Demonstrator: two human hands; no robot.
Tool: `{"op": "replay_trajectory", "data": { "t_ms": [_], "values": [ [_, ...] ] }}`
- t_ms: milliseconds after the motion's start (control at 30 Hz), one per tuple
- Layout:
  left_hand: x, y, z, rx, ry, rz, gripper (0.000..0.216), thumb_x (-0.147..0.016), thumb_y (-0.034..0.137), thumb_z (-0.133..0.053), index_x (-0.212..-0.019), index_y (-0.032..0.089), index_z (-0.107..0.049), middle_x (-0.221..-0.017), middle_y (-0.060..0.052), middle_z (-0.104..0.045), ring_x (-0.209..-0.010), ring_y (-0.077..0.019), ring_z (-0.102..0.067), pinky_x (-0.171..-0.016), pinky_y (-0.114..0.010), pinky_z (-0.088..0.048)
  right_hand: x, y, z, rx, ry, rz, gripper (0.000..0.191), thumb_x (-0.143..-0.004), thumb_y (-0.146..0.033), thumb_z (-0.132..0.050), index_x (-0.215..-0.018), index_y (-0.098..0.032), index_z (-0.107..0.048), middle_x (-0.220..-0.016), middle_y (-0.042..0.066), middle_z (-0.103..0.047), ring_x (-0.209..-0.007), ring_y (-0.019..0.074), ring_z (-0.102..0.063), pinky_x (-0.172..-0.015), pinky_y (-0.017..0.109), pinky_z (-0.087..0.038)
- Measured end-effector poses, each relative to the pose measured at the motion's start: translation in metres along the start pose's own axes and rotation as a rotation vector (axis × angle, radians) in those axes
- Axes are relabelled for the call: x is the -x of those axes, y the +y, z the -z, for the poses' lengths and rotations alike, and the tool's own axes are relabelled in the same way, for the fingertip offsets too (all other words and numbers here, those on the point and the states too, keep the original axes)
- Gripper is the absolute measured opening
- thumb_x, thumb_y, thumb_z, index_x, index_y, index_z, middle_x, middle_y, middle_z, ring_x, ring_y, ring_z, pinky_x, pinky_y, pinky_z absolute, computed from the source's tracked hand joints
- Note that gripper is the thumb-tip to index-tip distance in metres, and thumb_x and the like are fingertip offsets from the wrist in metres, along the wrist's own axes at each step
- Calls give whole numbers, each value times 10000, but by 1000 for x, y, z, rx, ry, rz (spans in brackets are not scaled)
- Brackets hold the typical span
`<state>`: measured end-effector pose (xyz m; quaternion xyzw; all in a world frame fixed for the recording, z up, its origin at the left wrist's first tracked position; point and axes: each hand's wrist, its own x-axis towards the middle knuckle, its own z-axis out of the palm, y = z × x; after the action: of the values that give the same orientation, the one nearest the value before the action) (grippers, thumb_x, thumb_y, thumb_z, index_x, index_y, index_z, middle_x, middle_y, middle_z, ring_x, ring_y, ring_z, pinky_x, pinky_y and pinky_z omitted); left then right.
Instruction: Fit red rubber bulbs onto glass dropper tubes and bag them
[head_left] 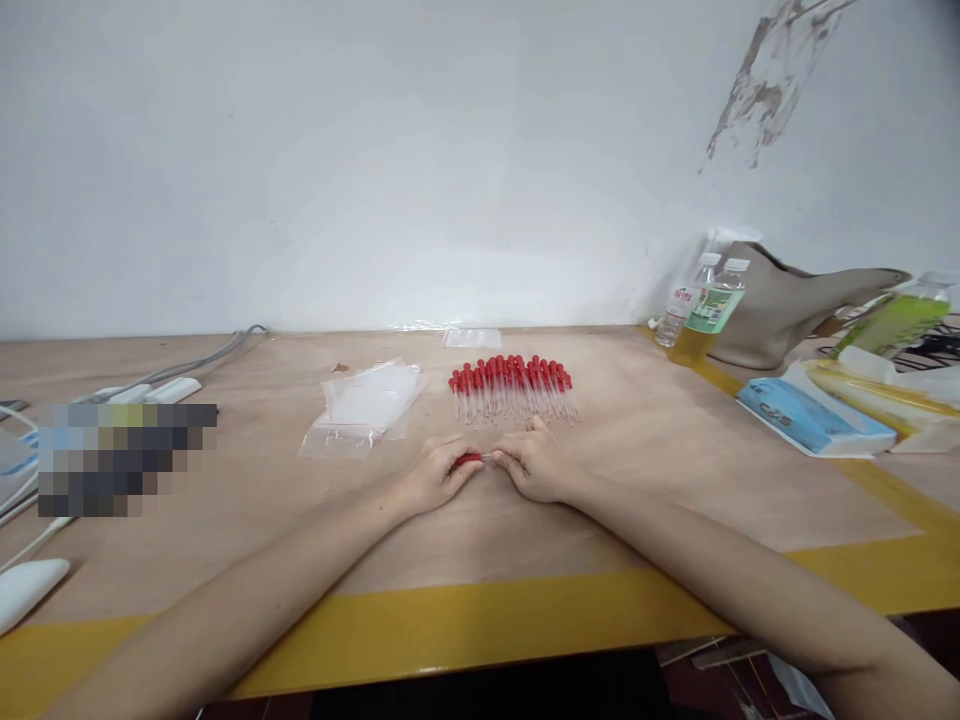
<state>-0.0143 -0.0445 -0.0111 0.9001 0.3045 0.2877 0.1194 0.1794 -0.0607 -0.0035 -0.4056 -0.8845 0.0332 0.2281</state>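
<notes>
Low over the table, my left hand (439,474) is closed around the red end of a small red-topped stick (469,458). From that red end a thin, clear or pale shaft runs right to my right hand (531,466), whose fingers are pinched at its other tip. I cannot tell whether it is a dropper or a small screwdriver. Just beyond my hands, many similar red-topped sticks (510,380) lie side by side in a row, red ends toward the wall. Clear plastic zip bags (367,400) are stacked to the left of the row.
Behind the row lies another small clear bag (472,338). Drink bottles (705,315), a grey-brown bag (772,310) and a blue tissue pack (817,417) stand or lie at right. At left are a power strip (172,390), cables and a white mouse (30,590). Yellow tape (450,635) edges the table.
</notes>
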Motion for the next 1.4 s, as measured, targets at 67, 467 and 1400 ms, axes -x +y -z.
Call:
{"op": "replay_trajectory", "data": {
  "t_ms": [67, 467, 1400],
  "values": [
    [0, -1, 0, -19, 0, -15, 177, -839, 255, -437, -852, 151, -579, -748, -34, -576, -677, -124, -522, -627, -236, -420, -1, 0, 0, -25, -27, -25, 249, -852, -207, -355, -762, -175, -585, -745, 11, -639, -640, 115, -505, -734, 305, -215],
    [-3, -8, 4, -175, 79, -219, 177, -854, 247, -417, -922, 165, -559, -826, -47, -608, -756, -139, -565, -696, -258, -455, -7, -3, 3, -176, -79, -118, 284, -860, -240, -344, -752, -197, -603, -769, 4, -654, -711, 139, -553, -843, 373, -253],
    [0, -11, 23, 67, -220, -15, 322, -841, 333, -438, -1135, 236, -525, -1180, -43, -539, -1109, -157, -478, -957, -345, -357, -69, 96, 14, 35, 316, -954, 313, -678, -495, -518, -743, -223, -657, -807, 68, -645, -771, 213, -585, -636, 305, -413]
  ]
}}
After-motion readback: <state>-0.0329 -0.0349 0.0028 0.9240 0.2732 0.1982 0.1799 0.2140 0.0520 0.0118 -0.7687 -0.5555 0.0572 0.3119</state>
